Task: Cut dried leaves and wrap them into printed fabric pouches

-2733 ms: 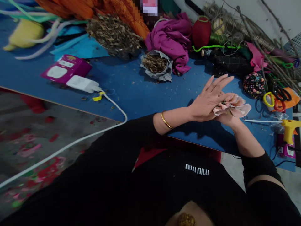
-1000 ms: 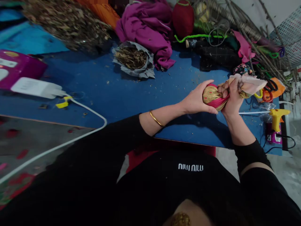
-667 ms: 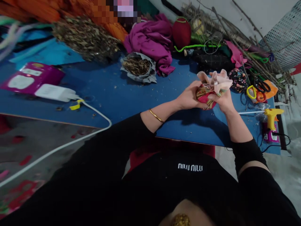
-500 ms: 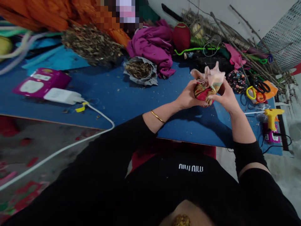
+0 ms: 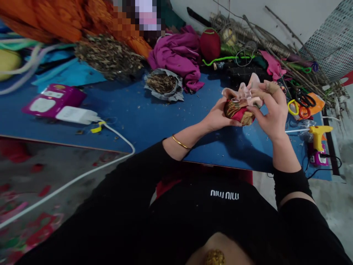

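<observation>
A small cloth bundle (image 5: 239, 110), red and gold below with pale pink gathered cloth on top, is held above the blue table (image 5: 165, 125). My left hand (image 5: 219, 116) is wrapped round its left side, thumb along the bottom front. On the right, my right hand (image 5: 271, 106) pinches the pale ruffled cloth between thumb and fingers, its back raised. A grey paper cup of dried bits (image 5: 163, 84) sits to the left of the bundle.
A purple power unit (image 5: 55, 101) with a white cable lies left. Purple cloth (image 5: 176, 55), dried leaves (image 5: 109, 55) and a red yarn ball (image 5: 210, 44) line the back. Scissors (image 5: 305, 106), a yellow glue gun (image 5: 318, 136) and sticks (image 5: 292, 33) are at right.
My right hand has risen from the bundle's side to its pale top, fingers now bent over the cloth. The cloth top looks more bunched. My left hand keeps its hold.
</observation>
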The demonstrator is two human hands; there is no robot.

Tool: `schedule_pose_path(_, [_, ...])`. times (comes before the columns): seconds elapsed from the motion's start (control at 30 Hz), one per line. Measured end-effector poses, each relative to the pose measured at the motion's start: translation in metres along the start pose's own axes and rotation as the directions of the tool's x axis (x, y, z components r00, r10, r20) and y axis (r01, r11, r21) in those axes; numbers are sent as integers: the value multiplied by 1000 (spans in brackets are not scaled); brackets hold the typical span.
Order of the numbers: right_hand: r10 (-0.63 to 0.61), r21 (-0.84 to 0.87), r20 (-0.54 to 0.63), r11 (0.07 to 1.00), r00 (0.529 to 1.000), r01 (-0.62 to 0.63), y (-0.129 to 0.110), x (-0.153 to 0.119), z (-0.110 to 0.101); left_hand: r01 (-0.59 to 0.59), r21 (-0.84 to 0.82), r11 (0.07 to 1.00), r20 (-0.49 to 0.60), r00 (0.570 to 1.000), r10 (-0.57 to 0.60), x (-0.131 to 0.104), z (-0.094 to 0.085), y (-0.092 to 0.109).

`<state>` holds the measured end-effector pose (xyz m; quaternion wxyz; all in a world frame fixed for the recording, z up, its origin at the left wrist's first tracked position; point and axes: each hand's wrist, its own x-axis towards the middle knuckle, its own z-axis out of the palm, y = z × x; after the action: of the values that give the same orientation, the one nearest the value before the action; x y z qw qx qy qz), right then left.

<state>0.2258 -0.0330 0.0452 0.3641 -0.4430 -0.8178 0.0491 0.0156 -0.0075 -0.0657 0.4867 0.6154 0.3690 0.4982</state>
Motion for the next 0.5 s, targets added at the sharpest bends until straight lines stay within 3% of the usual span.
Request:
schedule_pose_path(0.1, [-72, -123, -35, 990, 997, 67, 3, -6, 1, 57, 39, 998, 25, 998, -58, -4, -8, 5])
schedule_pose_path(0.17, [-130, -207, -57, 972, 990, 116, 5, -13, 0, 9, 114, 993, -31, 1000, -5, -9, -15, 12])
schedule_pose_path(0.23, [-177, -277, -71, 949, 982, 151, 4, -22, 0, -110, 281, 953, -132, 980, 152, -16, -21, 23])
schedule_pose_path(0.3, [-205, -320, -78, 932, 976, 170, 2, -34, 0, -238, 499, 833, -172, 915, 365, -23, -24, 37])
schedule_pose_path(0.37, [-225, -347, -83, 920, 971, 183, -1, -47, 1, -372, 666, 646, -71, 831, 552, -28, -25, 51])
schedule_pose_path(0.43, [-253, -368, -85, 907, 964, 206, -5, -59, 0, -477, 737, 479, 97, 776, 624, -26, -24, 61])
schedule_pose_path(0.5, [-297, -378, -101, 894, 950, 239, -8, -70, -1, -494, 754, 432, 191, 795, 576, -19, -22, 66])
